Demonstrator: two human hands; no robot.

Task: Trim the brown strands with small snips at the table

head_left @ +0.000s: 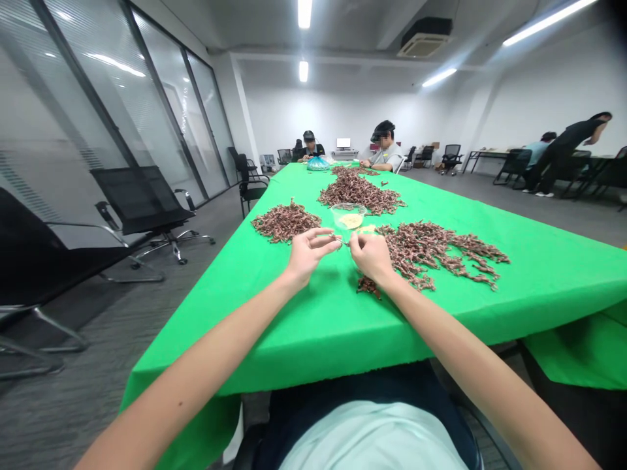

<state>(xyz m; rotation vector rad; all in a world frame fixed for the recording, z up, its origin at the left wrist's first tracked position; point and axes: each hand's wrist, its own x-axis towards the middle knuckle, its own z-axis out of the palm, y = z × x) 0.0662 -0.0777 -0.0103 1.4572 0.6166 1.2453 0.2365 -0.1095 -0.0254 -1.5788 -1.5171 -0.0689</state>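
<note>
My left hand (pixel 313 251) is closed in a pinch, with a small dark piece (pixel 336 239) at its fingertips. Close beside it, my right hand (pixel 369 253) pinches something thin and small whose kind I cannot make out; it reaches toward the left fingertips. Just beyond both hands stands a clear plastic bowl (pixel 348 215) with pale yellowish bits in it. A loose pile of short, brown, twisted pieces (pixel 426 248) spreads to the right, partly behind my right hand. Another brown heap (pixel 285 220) lies past my left hand.
A green cloth (pixel 235 313) covers the long table. Farther along it are a bigger brown heap (pixel 360 190) and a blue plastic bag (pixel 319 163). Two people sit at the far end; others are at the right. Black office chairs (pixel 142 196) stand on the left.
</note>
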